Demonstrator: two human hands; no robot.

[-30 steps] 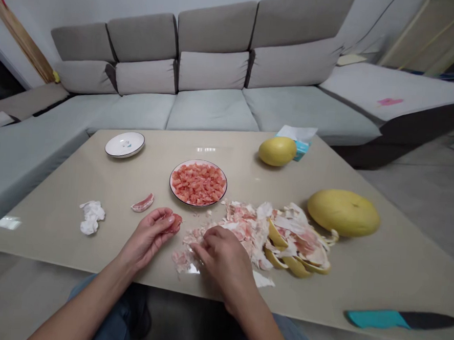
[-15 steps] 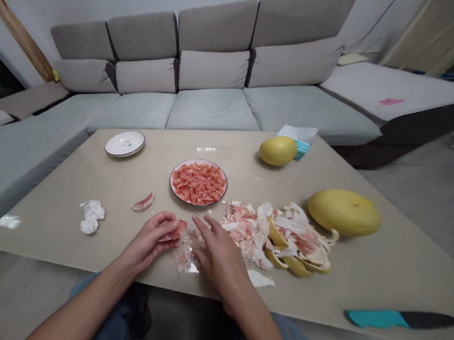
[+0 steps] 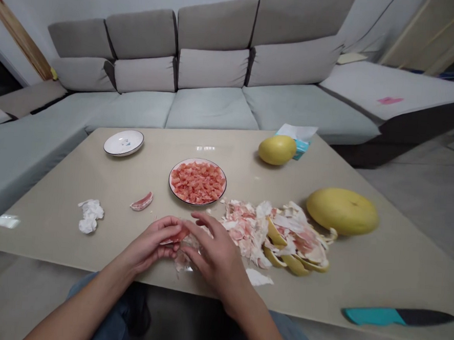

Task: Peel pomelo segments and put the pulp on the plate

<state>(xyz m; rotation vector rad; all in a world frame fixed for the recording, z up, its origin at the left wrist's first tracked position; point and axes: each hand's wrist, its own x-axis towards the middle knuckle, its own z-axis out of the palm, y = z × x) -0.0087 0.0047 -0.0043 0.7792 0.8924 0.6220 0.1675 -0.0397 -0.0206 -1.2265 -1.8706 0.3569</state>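
Note:
My left hand (image 3: pixel 147 244) is shut on a pink pomelo segment (image 3: pixel 177 235), pinching it between fingers and thumb. My right hand (image 3: pixel 216 250) is beside it, with its fingers spread and their tips close to the segment. Shreds of pale membrane (image 3: pixel 185 257) lie under both hands, and a heap of pomelo peel and pith (image 3: pixel 280 237) spreads to the right. Ahead stands a round plate of diced pink pomelo flesh (image 3: pixel 197 182). Another peeled segment (image 3: pixel 142 202) lies on the tabletop. Two whole yellow pomelos (image 3: pixel 342 211) (image 3: pixel 277 150) rest further right.
A small white plate (image 3: pixel 123 142) and crumpled tissue (image 3: pixel 89 216) sit on the left of the beige table (image 3: pixel 95 182). A knife with a teal handle (image 3: pixel 395 316) lies near the right edge. A tissue box (image 3: pixel 299 149) stands at the back. A grey sofa (image 3: pixel 211 107) lies behind.
My hands have come closer together, with the right hand moving left toward the segment. The left hand has turned the segment slightly, and the view has shifted a little.

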